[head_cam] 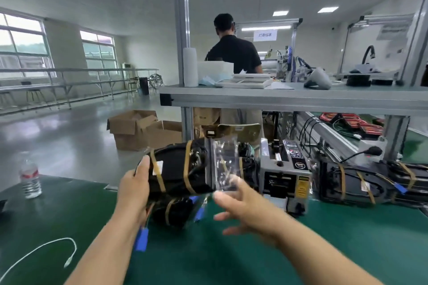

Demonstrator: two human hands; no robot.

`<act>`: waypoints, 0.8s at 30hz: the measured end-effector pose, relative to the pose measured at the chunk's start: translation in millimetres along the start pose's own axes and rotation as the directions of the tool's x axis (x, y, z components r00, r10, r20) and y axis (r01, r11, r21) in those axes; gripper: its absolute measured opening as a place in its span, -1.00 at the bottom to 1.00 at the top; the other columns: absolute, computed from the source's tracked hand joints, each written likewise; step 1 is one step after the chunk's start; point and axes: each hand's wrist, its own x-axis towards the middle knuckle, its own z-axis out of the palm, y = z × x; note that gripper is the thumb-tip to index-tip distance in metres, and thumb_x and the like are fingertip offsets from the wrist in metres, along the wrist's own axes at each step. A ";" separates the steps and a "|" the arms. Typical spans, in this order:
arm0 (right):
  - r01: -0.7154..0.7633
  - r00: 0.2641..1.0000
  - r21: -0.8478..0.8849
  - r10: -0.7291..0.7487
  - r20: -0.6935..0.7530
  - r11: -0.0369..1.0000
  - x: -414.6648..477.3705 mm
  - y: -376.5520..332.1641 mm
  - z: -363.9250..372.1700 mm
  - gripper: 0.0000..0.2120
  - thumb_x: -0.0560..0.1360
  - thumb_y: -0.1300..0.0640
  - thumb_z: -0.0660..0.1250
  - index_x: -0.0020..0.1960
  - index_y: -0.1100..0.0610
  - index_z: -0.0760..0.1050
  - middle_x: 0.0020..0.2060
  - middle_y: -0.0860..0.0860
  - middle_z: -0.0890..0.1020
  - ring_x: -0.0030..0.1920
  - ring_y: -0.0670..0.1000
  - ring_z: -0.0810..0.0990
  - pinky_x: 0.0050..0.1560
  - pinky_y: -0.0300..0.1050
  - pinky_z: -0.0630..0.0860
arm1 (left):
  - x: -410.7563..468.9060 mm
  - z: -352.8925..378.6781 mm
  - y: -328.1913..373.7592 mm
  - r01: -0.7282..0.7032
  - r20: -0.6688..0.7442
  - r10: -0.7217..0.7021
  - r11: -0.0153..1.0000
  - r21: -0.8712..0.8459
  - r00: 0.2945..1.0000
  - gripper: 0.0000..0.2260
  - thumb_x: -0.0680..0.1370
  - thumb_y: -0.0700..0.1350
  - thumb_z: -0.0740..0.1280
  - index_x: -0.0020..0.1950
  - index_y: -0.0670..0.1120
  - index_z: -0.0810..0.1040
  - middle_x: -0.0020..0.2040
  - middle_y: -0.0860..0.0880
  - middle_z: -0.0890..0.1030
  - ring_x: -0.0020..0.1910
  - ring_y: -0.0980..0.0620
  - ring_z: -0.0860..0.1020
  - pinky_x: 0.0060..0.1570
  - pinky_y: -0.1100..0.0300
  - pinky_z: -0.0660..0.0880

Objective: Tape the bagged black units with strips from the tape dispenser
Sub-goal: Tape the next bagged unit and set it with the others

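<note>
A black unit wrapped in brown tape bands is held up above the green mat. My left hand grips its left end, thumb on top. My right hand pinches a small clear plastic bag at its lower edge, against the unit's right side; the hand is blurred. Blue connectors dangle on wires under the unit. The grey tape dispenser stands just right of the unit. A second taped black unit lies on the mat to the right of the dispenser.
A water bottle stands at the mat's left edge and a white cable lies at front left. A metal shelf spans overhead. Cardboard boxes sit on the floor beyond, and a person in black stands behind the shelf.
</note>
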 end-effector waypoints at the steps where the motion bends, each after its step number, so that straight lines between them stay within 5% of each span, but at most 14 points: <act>1: 0.031 0.999 0.034 -0.030 -0.024 0.999 18.4 0.1 13.6 0.00 0.31 -0.25 0.52 0.57 -0.12 0.04 0.27 -0.05 0.51 0.03 0.01 0.71 -0.08 -0.01 0.68 | 19.2 1.0 0.0 0.026 0.015 -0.026 0.999 0.031 1.000 -0.46 0.47 0.30 0.26 -0.05 -0.21 0.58 -0.16 -0.20 0.68 -0.09 -0.24 0.65 0.07 -0.22 0.55; 5: 0.056 0.936 -0.071 -0.077 -0.344 0.996 90.8 -15.1 45.0 -0.29 0.58 -0.06 0.34 0.60 -0.04 0.06 0.46 0.06 0.41 0.36 0.09 0.51 0.35 0.00 0.47 | 79.8 14.1 0.3 0.057 0.092 -0.077 0.977 0.204 0.993 -0.31 0.46 0.44 0.07 0.01 -0.18 0.56 -0.01 -0.17 0.65 -0.02 -0.18 0.62 0.13 -0.22 0.54; 9: -0.069 0.926 -0.180 -0.004 -0.378 0.981 142.6 -20.4 51.5 -0.44 0.66 0.02 0.19 0.61 0.04 0.09 0.50 0.10 0.32 0.44 0.14 0.38 0.30 -0.08 0.38 | 116.2 27.3 -6.3 -0.004 0.077 -0.018 0.962 0.273 0.997 -0.58 0.55 0.31 0.21 -0.10 -0.04 0.52 -0.09 -0.07 0.58 -0.11 -0.09 0.56 -0.05 0.04 0.49; 11: -0.142 0.929 -0.266 0.036 -0.368 0.953 161.7 -17.3 53.0 -0.50 0.67 0.05 0.17 0.56 0.11 0.18 0.45 0.16 0.33 0.38 0.18 0.42 0.22 -0.11 0.40 | 129.8 29.6 -14.4 -0.037 0.061 0.019 0.949 0.313 0.998 -0.69 0.55 0.18 0.31 -0.18 -0.05 0.53 -0.12 -0.14 0.62 -0.10 -0.16 0.61 -0.07 0.01 0.53; 14: -0.184 0.926 -0.355 0.040 -0.375 0.917 179.8 -5.2 55.2 -0.59 0.60 0.18 0.19 0.43 0.21 0.30 0.37 0.24 0.37 0.34 0.23 0.41 0.29 0.00 0.40 | 142.0 31.4 -32.0 -0.033 0.064 0.011 0.933 0.358 0.998 -0.67 0.57 0.13 0.33 -0.04 -0.16 0.56 -0.06 -0.20 0.64 -0.04 -0.21 0.61 -0.04 -0.02 0.53; 17: -0.252 0.916 -0.369 0.098 -0.390 0.895 190.0 8.5 55.5 -0.55 0.56 0.24 0.21 0.44 0.21 0.25 0.36 0.21 0.31 0.31 0.23 0.43 0.30 0.03 0.43 | 143.5 38.9 -46.8 -0.030 0.081 0.000 0.929 0.369 0.997 -0.64 0.55 0.14 0.34 0.16 -0.11 0.47 0.01 -0.12 0.59 -0.09 -0.07 0.56 -0.20 0.08 0.49; 21: -0.276 0.909 -0.338 0.130 -0.396 0.900 190.9 25.9 58.5 -0.23 0.55 0.25 0.25 0.61 -0.04 -0.09 0.40 0.09 0.21 0.26 0.17 0.47 0.27 0.05 0.47 | 142.1 43.2 -62.3 -0.048 0.073 0.023 0.933 0.358 0.997 -0.56 0.53 0.15 0.37 0.30 -0.06 0.43 0.12 -0.11 0.58 0.05 -0.11 0.57 0.10 -0.09 0.55; 24: -0.262 0.908 -0.361 0.102 -0.406 0.895 189.0 40.5 61.2 -0.31 0.62 0.15 0.20 0.61 -0.09 -0.09 0.36 0.09 0.23 0.23 0.15 0.46 0.27 0.04 0.44 | 141.0 45.8 -68.0 -0.028 0.036 0.015 0.909 0.417 0.999 -0.62 0.52 0.17 0.35 0.22 -0.01 0.44 0.06 -0.09 0.58 -0.02 -0.11 0.59 0.04 -0.10 0.58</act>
